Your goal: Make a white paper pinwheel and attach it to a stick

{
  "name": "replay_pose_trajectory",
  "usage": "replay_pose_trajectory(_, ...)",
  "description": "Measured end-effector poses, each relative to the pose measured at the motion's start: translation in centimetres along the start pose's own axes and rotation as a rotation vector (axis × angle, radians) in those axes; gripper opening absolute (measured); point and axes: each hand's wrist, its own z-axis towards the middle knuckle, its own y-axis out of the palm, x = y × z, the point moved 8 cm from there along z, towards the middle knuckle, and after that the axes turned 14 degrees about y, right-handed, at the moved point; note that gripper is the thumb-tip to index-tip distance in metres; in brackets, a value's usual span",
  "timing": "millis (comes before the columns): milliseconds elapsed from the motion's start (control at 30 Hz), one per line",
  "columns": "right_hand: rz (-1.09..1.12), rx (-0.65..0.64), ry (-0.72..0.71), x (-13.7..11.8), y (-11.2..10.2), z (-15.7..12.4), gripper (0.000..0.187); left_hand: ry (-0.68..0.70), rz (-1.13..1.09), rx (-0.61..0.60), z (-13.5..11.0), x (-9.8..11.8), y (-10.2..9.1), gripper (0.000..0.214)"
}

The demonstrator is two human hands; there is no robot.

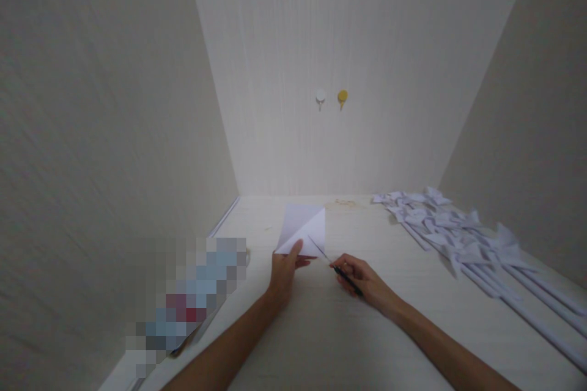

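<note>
My left hand (285,274) grips the lower edge of a white square sheet of paper (298,223), thumb on top and fingers beneath. A diagonal crease runs across the sheet from lower left to upper right. In my right hand (360,278) is a slim black-handled tool (347,280) with a narrow metal tip. That tip slants up and left over the lower right part of the paper. Whether it touches or cuts the sheet cannot be made out, nor the tool's exact kind.
Several white paper pinwheels (463,250) on white paper sticks lie along the table's right side. A blurred-out blue and red item (197,293) is at the left. Panels enclose the table; a white hook (320,96) and a yellow hook (342,96) hang on the back one.
</note>
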Motion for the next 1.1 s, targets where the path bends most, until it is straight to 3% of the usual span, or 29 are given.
replay_pose_trajectory(233, -0.037, 0.003, -0.044, -0.2, 0.0, -0.1, 0.030, -0.026, -0.009, 0.021, -0.1, 0.1, 0.0, 0.023)
replay_pose_trajectory(767, -0.101, 0.036, 0.002, 0.2, -0.2, -0.1, 0.033, -0.028, -0.010, 0.011, -0.1, 0.3, 0.1, 0.025)
replay_pose_trajectory(1100, -0.032, -0.005, -0.024, -0.5, 0.2, -0.4, 0.030, -0.023, 0.006, -0.065, -0.4, 0.1, 0.6, 0.025)
